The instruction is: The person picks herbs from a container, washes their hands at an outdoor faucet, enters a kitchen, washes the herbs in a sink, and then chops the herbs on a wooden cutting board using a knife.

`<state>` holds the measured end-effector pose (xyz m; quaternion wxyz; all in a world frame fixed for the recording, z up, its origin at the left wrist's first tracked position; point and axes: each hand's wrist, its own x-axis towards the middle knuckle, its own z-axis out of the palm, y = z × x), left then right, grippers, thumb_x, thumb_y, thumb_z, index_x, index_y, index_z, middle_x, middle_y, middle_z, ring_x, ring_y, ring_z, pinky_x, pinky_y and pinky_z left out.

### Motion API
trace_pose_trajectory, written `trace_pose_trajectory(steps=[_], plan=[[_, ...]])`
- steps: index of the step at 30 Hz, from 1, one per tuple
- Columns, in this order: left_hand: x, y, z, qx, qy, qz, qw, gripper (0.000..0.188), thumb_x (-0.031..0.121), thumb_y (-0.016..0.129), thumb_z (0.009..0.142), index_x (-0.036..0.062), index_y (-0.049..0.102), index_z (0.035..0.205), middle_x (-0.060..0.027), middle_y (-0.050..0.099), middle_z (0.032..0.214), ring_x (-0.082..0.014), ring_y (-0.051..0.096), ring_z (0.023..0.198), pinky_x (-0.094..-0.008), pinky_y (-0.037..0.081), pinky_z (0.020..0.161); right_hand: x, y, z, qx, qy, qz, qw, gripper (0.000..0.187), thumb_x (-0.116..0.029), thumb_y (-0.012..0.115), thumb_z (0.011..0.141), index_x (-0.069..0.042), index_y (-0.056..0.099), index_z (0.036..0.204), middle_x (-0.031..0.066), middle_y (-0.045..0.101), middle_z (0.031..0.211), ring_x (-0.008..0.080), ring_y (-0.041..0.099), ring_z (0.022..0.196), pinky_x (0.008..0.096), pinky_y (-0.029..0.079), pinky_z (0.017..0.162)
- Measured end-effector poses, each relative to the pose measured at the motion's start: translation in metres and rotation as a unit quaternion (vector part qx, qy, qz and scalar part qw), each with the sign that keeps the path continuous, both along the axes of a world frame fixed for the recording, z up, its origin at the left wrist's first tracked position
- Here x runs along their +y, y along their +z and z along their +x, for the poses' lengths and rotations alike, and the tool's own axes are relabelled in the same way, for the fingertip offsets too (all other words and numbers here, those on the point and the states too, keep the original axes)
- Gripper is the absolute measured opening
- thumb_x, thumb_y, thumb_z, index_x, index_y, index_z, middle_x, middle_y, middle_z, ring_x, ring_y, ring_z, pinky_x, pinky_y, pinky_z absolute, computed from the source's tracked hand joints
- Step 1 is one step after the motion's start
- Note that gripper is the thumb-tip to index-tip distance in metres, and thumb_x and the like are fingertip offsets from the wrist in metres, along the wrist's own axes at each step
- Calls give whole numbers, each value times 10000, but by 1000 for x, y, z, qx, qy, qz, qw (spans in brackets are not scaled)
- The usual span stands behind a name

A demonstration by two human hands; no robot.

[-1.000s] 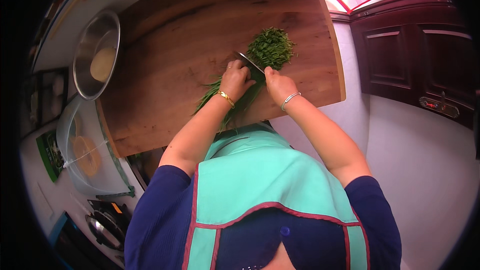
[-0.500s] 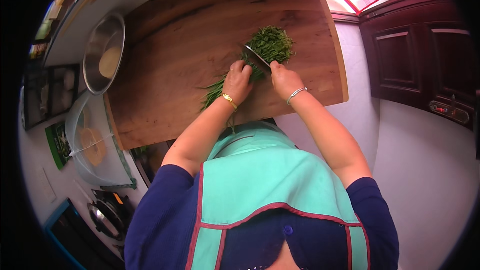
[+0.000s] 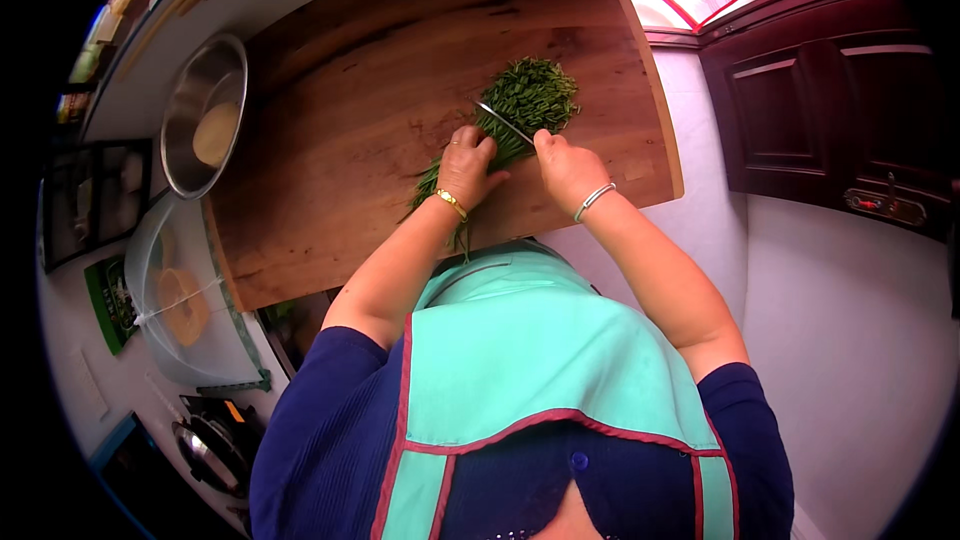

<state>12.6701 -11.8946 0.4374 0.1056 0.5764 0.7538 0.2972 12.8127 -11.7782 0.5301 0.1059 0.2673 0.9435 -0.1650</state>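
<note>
A bundle of long, thin green stalks that look like chives (image 3: 428, 183) lies on the wooden board (image 3: 340, 150). My left hand (image 3: 466, 168) presses down on it, fingers curled over the stalks and thumb out to the right. In my right hand (image 3: 572, 172) is the handle of a knife (image 3: 507, 124). Its blade points to the far left, just right of my left fingertips, and shows nearly edge-on. Beyond the blade sits a heap of chopped chives (image 3: 532, 95). A few stalk ends hang over the board's near edge. The knife's handle is mostly hidden by my fist.
At the board's left end stands a steel bowl (image 3: 180, 100) holding a pale, dough-like lump (image 3: 217, 134). Farther left are a mesh food cover (image 3: 150, 330), a green packet (image 3: 108, 305) and a lidded pan (image 3: 210, 460). A dark red panelled door (image 3: 790, 120) is at the right.
The knife has turned, so its blade shows as a thin line instead of a broad dark face. My left thumb now sticks out farther to the right. The view has shifted slightly.
</note>
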Motion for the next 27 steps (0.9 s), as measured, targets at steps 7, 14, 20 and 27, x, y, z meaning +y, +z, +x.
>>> trace_pose_trajectory(steps=[7, 14, 20, 27], plan=[[2, -4, -3, 14, 11, -31, 999, 319, 126, 770, 588, 87, 521, 783, -115, 492, 992, -326, 477, 1017, -415, 467, 793, -7, -11, -3, -50, 15, 15, 999, 198, -39, 500, 803, 0, 438, 987, 229, 594, 858, 373, 637, 700, 451, 523, 568], [3, -5, -6, -22, 9, -16, 1000, 310, 102, 758, 602, 80, 514, 791, -116, 486, 1012, -330, 479, 1032, -409, 468, 804, 3, -62, -17, 41, -29, -30, 998, 183, -27, 464, 820, -22, 415, 996, 229, 581, 895, 399, 617, 714, 472, 510, 602], [-5, 0, -10, 0, -4, 49, 999, 335, 94, 772, 581, 79, 514, 795, -121, 491, 1011, -332, 485, 995, -413, 464, 799, -2, -22, -13, 34, -28, -10, 999, 195, -34, 479, 813, -20, 419, 998, 224, 580, 884, 396, 619, 719, 468, 512, 594], [-5, -7, -12, -12, 7, -25, 1000, 326, 131, 768, 594, 78, 519, 798, -118, 484, 974, -324, 488, 974, -414, 466, 795, -19, -15, -20, -64, 8, -21, 998, 191, -31, 490, 809, -13, 431, 989, 220, 591, 873, 373, 632, 700, 451, 523, 589]])
